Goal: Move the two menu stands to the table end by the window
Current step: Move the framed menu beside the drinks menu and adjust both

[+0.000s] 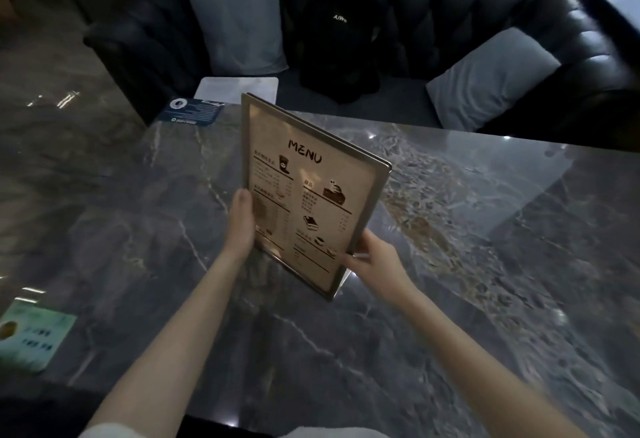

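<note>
Grey-veined dark marble makes up the table (450, 229) over which a tall, silver-framed clear acrylic menu stand (308, 195), its beige sheet headed "MENU", is held by a person with both hands. It tilts back and leans to the left, its lower corner near the marble towards the table's middle; whether it touches the surface I cannot tell. The left hand (242, 222) clasps the left edge low down, thumb laid flat on the front face, the other fingers hidden behind. The right hand (370, 257) pinches the lower right corner, thumb in front and fingers curled round the back. Gripping both side edges probably keeps the broad, light panel from swinging during the carry.

A bright pane at the upper right corner of the view suggests the window end lies to the right, so the stand likely has to travel that way. At the far left corner lie a dark blue card (192, 113) and a white sheet (239, 89); a pale green card (34, 337) rests at the near left edge. No second stand is clearly visible.
</note>
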Tool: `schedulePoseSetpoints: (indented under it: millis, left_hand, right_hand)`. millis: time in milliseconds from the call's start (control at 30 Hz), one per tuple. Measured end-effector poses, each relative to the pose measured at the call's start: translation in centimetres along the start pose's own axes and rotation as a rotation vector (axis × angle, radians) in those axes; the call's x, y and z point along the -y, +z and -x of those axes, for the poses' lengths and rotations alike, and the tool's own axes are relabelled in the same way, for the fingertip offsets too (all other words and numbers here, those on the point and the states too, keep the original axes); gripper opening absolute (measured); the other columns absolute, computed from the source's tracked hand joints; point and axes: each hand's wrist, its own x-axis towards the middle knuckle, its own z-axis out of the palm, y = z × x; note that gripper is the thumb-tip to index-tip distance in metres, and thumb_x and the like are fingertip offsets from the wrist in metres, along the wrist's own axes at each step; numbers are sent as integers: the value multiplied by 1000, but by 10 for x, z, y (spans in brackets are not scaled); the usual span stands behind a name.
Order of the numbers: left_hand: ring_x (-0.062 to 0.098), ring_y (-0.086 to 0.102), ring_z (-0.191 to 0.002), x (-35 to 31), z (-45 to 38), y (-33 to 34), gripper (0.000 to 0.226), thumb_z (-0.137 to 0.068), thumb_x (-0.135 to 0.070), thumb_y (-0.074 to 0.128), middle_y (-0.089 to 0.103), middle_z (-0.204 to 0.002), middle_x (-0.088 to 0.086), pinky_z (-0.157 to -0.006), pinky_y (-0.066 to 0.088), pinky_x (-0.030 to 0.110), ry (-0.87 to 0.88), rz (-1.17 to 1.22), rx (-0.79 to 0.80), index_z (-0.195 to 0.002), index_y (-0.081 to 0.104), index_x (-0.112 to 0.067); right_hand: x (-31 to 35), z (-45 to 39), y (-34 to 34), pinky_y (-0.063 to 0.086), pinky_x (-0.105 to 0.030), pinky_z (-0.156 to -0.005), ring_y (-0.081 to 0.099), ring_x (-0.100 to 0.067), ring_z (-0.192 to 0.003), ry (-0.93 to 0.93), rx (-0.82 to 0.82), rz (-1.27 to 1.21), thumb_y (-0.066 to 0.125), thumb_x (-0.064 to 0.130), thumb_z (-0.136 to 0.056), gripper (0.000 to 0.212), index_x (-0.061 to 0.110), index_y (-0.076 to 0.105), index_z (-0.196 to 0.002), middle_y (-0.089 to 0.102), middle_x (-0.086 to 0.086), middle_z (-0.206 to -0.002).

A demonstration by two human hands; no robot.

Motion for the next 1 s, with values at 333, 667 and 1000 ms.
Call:
schedulePoseSetpoints:
  millis: [333, 667, 1000]
  left_hand:
    - [11, 65, -77, 13, -41, -9, 26, -87, -39, 58, 68, -83, -2, -68, 52, 22, -212, 391, -77, -75, 66, -17]
    - [22, 65, -103, 17, -48, -12, 30, -84, -41, 59, 70, -104, 4, -90, 52, 39, -267, 533, 32, -94, 68, -14]
    - [17, 65, -102, -13, -38, 21, 43, -83, -45, 57, 70, -110, 3, -85, 52, 34, -213, 539, 125, -109, 66, -12]
  right_hand:
    - [-4, -8, -1, 46, 0, -73, 64, -7, -93, -8, 26, 43, 61, 11, -85, 29, 12, 61, -115, 70, -3, -112]
    - [-1, -6, -1, 50, -14, -84, 65, -14, -103, -21, 5, -27, 61, 8, -85, 31, 10, 61, -116, 69, -6, -116]
    - [-4, 6, -39, 43, 5, -68, 60, -1, -89, -9, -73, -26, 64, 6, -82, 31, 9, 63, -113, 70, -3, -109]
